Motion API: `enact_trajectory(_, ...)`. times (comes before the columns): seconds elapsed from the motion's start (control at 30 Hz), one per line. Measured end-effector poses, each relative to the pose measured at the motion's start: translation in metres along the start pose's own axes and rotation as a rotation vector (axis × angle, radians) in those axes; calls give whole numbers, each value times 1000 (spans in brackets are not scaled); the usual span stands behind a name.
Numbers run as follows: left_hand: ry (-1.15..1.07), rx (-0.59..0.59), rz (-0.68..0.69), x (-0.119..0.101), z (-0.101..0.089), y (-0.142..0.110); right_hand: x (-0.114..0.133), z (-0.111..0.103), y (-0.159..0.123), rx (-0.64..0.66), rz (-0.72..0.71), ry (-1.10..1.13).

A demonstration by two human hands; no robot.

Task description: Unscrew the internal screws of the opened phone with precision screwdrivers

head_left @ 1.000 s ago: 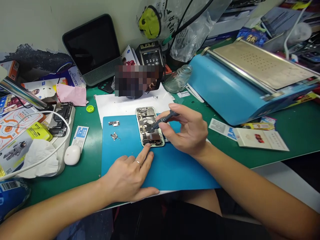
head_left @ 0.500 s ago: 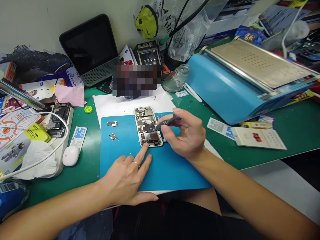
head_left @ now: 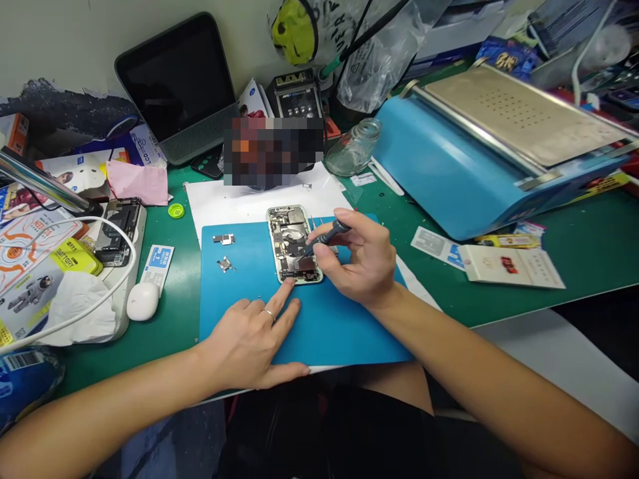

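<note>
An opened phone (head_left: 290,243) with its insides exposed lies on a blue mat (head_left: 319,326). My right hand (head_left: 357,259) pinches a dark screwdriver (head_left: 324,237), whose tip rests inside the phone near its lower half. My left hand (head_left: 252,342) lies flat on the mat with fingers spread, its index fingertip touching the phone's near edge. Two small metal parts (head_left: 224,251) lie on the mat to the left of the phone.
A blue heating machine (head_left: 479,153) fills the right back. A glass jar (head_left: 354,150), a dark tablet (head_left: 177,86) and a meter (head_left: 294,96) stand behind. At left lie another opened phone (head_left: 117,229), a white earbud case (head_left: 142,301), boxes and a cable.
The view has shifted slightly. My right hand has brought the screwdriver tip lower along the phone's inside. My left hand stays flat against the phone's near edge.
</note>
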State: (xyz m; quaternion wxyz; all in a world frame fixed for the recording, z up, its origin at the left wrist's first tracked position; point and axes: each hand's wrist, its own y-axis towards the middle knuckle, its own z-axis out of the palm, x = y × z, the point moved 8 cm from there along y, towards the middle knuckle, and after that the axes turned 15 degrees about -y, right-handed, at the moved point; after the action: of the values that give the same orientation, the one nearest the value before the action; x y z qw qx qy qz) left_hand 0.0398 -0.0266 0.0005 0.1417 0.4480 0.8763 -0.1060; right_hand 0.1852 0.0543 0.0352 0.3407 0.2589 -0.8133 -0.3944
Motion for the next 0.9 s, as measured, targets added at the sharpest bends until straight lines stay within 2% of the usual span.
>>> enact_trajectory(0.17,4,28,-1,0,1,0,-2,0,-3,-9,4,19)
enact_trajectory(0.67,6,3,7,-1,0,1,-8,-3,-6,-47,41,42)
enact_trajectory(0.9,4,24,3,-2,0,1,-5,-2,-4,-27,45,56)
